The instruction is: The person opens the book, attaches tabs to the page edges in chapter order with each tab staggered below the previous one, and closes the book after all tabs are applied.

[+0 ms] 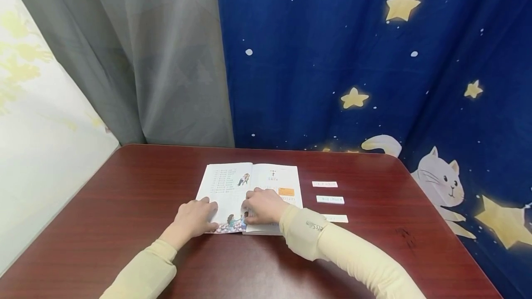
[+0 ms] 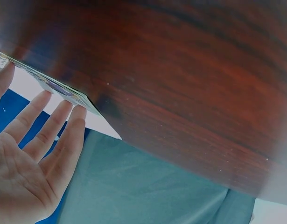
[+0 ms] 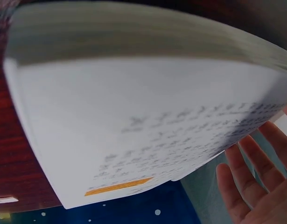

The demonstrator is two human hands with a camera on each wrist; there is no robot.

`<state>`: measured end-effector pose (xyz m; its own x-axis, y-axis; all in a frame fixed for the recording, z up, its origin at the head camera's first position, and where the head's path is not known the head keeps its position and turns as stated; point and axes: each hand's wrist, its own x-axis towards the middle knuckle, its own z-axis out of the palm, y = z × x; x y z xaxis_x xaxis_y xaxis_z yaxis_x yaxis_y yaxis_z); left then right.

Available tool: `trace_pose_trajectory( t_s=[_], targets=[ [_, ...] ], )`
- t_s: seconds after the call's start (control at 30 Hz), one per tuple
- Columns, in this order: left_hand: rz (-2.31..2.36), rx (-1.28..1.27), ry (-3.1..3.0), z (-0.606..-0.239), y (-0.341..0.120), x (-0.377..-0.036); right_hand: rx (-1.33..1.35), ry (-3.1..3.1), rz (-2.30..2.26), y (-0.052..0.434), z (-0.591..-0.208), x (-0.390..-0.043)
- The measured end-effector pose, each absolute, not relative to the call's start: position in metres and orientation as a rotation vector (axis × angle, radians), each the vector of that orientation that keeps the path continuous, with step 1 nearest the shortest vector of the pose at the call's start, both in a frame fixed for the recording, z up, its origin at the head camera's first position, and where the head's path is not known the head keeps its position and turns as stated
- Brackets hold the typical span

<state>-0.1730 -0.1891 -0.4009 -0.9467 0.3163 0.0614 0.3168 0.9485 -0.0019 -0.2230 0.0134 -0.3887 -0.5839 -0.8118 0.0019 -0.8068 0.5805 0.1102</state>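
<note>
Cream sleeves fill the bottom of my head view, reaching out over a dark red wood-grain worktop (image 1: 124,197) with a rounded far corner. On it, near the middle, I see an open book (image 1: 253,183) lying flat, its pages printed with text, small coloured drawings and an orange box. My left hand (image 1: 195,216) rests on the lower left page with the fingers spread and straight; the left wrist view shows the palm open beside the book's edge. My right hand (image 1: 263,206) lies over the gutter and lower right page, fingers bent down onto the paper, though I cannot tell whether they pinch a page or only press it; in the right wrist view the fingers look relaxed next to the page.

Just right of the book, three small white strips (image 1: 330,200) lie in a column on the worktop, apart from one another, the nearest partly behind my right sleeve.

Behind the worktop hangs a grey curtain (image 1: 145,59) on the left and a deep blue cloth (image 1: 353,50) with yellow stars and a white cat. A pale panel (image 1: 37,128) with faint yellow leaves leans at the far left.
</note>
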Motion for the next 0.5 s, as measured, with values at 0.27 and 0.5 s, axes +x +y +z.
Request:
trace_pose_trajectory(
  t_s=[0.27,0.5],
  targets=[
    [-0.038,-0.497,-3.032,-0.4018,-0.1891,-0.1719,1.390,-2.740,-0.174,0.0133,-0.3922,-0.2217],
    [-0.026,-0.498,-3.019,-0.4020,-0.1894,-0.1711,1.448,-2.612,-0.218,0.0126,-0.3954,-0.2138]
  ],
)
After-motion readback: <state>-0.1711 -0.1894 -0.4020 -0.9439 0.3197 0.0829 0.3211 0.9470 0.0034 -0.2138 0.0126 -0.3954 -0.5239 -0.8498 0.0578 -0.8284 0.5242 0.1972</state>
